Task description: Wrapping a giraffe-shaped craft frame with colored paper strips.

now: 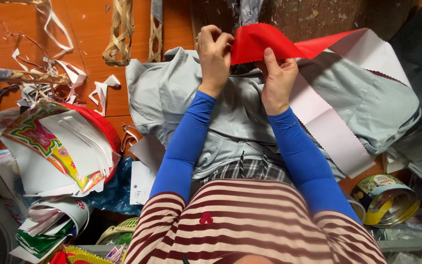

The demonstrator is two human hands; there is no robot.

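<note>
— What have you got there?

— A sheet of red paper [264,41], top centre of the frame. My left hand [214,58] pinches its left edge; my right hand [277,78] grips it from below, thumb on top. Both are clamped on it, close together.

— And its far end?

— It runs off to the upper right, white on the back, zigzag-edged. The grey cloth [172,93] under it hides the surface there.

— That tin [384,198] at lower right?

— My right arm covers part of it; I can't make out what is inside.
</note>
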